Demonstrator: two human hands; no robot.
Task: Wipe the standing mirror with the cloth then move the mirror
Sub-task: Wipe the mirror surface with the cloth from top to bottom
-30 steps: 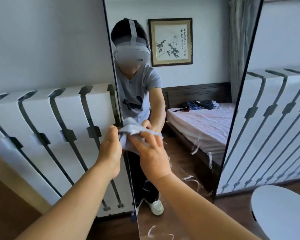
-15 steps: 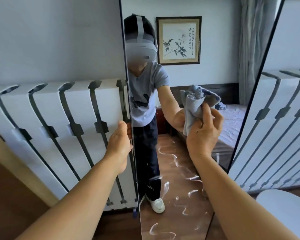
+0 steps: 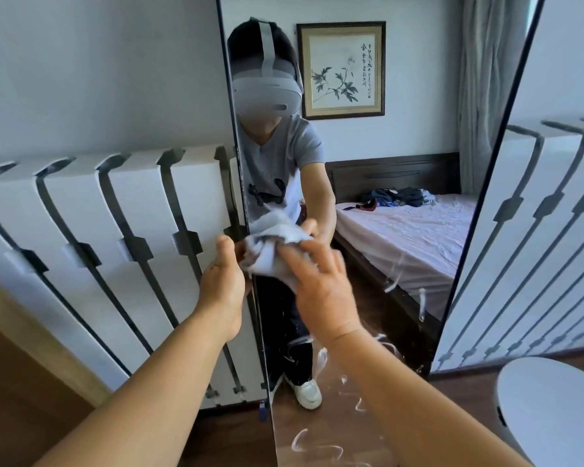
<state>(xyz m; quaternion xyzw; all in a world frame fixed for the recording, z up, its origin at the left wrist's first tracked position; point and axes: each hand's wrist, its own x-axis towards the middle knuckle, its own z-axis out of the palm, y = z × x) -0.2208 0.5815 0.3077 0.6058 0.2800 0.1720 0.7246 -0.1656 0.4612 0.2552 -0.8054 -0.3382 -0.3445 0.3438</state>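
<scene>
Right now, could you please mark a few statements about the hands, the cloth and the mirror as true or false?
1. The right hand presses the cloth on the mirror. True.
2. The left hand holds a spray bottle. False: it grips the mirror's left edge.
3. White smears remain on the lower glass. True.
4. The cloth is red. False: it is pale blue-grey.
5. The mirror lies flat on the floor. False: it stands upright against the white panel.
</scene>
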